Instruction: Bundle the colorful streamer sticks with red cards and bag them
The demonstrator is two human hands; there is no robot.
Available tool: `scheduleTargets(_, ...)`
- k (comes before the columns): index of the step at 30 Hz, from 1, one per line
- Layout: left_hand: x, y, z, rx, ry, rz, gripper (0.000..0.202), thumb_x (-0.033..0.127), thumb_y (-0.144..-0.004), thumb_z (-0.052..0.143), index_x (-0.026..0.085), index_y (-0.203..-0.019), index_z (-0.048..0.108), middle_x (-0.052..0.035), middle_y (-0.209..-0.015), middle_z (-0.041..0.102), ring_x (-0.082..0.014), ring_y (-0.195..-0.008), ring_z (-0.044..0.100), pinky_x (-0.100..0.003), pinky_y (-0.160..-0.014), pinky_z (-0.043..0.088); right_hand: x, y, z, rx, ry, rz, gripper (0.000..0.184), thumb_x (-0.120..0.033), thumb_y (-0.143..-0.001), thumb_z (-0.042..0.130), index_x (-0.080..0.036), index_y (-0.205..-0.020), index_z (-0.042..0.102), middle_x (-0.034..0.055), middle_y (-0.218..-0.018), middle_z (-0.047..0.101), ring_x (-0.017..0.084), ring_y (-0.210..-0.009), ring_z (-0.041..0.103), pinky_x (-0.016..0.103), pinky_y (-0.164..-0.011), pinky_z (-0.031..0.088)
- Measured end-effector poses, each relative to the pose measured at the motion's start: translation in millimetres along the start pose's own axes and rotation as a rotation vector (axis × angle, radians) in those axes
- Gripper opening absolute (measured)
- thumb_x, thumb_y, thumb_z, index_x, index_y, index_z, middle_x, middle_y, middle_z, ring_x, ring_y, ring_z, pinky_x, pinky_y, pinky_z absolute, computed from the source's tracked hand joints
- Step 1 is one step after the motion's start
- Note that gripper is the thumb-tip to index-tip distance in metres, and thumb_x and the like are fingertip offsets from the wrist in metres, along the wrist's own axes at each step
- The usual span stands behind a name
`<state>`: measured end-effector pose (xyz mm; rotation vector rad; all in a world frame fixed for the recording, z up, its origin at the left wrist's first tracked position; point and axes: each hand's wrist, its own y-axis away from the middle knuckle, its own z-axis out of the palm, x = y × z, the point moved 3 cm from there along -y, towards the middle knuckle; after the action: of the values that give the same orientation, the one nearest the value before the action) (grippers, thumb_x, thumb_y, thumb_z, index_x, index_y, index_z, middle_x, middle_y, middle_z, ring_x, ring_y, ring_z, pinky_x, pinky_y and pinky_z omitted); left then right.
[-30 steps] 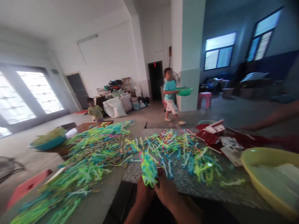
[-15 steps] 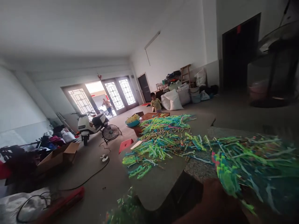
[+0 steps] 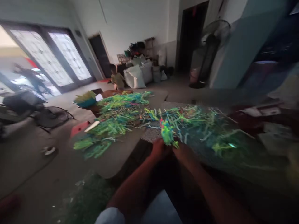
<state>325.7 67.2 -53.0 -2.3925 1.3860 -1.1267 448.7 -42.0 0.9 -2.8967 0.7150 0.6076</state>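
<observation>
A bundle of bright green, yellow, blue and pink cords (image 3: 167,132) stands up between my hands, just over the near edge of the table. My left hand (image 3: 160,148) is closed around its lower left side. My right hand (image 3: 183,152) is closed at its lower end, by a yellow-green tail; its fingers are dim and blurred. Beyond and to the left, a heap of similar cords (image 3: 116,121) covers much of the tabletop. More loose cords (image 3: 193,119) lie to the right of my hands.
A blue basin (image 3: 86,103) with yellowish contents sits at the table's far left. A red stool (image 3: 79,129) and a floor fan (image 3: 53,118) are left of the table. White sacks (image 3: 134,77) and a person (image 3: 117,79) are behind it. A standing fan (image 3: 206,59) is at back right.
The view has swung to the right and down, so both forearms now show. The scooter has mostly slid out at the left. The bundle is still at my hands.
</observation>
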Motion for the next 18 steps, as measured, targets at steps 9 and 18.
scheduleTargets(9, -4.5, 10.1, -0.6, -0.061, -0.048, -0.012, 0.031, 0.031, -0.082, 0.074, 0.021, -0.11, 0.063, -0.0117, -0.114, 0.069, -0.0311, -0.123, 0.059, -0.048, -0.108, 0.046, 13.5, -16.4, -1.8, -0.175, -0.069, -0.187, 0.027, -0.029, -0.099, 0.058, -0.023, -0.118, 0.076, 0.0049, -0.123, 0.075, 0.022, -0.116, 0.066, 0.028, -0.098, 0.046)
scheduleTargets(18, -5.2, 11.4, 2.3, -0.066, -0.056, -0.025, 0.032, 0.034, -0.086, 0.071, 0.021, -0.113, 0.062, -0.0119, -0.118, 0.069, -0.032, -0.127, 0.056, -0.05, -0.11, 0.045, 15.5, -18.9, -11.3, -0.133, -0.188, -0.244, 0.031, -0.026, -0.093, 0.065, -0.026, -0.123, 0.074, 0.0029, -0.129, 0.073, 0.023, -0.121, 0.063, 0.033, -0.105, 0.048)
